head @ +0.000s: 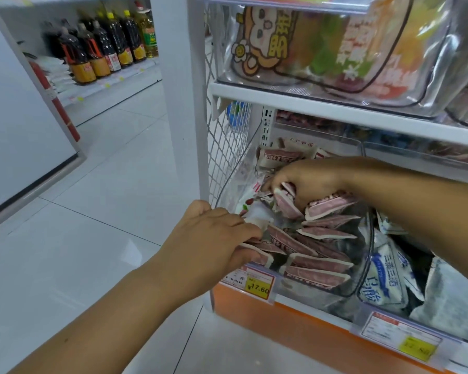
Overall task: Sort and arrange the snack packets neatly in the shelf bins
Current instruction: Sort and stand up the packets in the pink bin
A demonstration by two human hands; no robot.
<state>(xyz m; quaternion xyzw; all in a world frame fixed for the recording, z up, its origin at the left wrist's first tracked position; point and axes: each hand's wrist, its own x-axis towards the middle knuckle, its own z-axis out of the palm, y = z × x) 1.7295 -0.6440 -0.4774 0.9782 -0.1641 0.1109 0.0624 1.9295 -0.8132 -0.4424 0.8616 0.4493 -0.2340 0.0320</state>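
Tidying the red packets (316, 265) inside the clear bin (366, 238) seems to be the step in hand; the bin stands at the left end of the lower shelf (254, 306), and the packets fill it. Those at the front stand on edge in rough rows, and those at the back lie loose in a heap.

The left hand (216, 238) is at the front left corner of the bin; its grip is clamped on the first packets of the front row, thumb below and fingers above. The right hand (305, 182) reaches deeper into the bin; its fingers are curled round a small bunch of red packets, so this grip is also closed on them.

I judge that the sorting is partly done; the back of the bin is not yet in order. The next move probably calls for setting the bunch upright behind the rows while the left hand steadies the front. Blue-and-white packets (381, 282) fill the bin just beside on the right; the two kinds should not mix.
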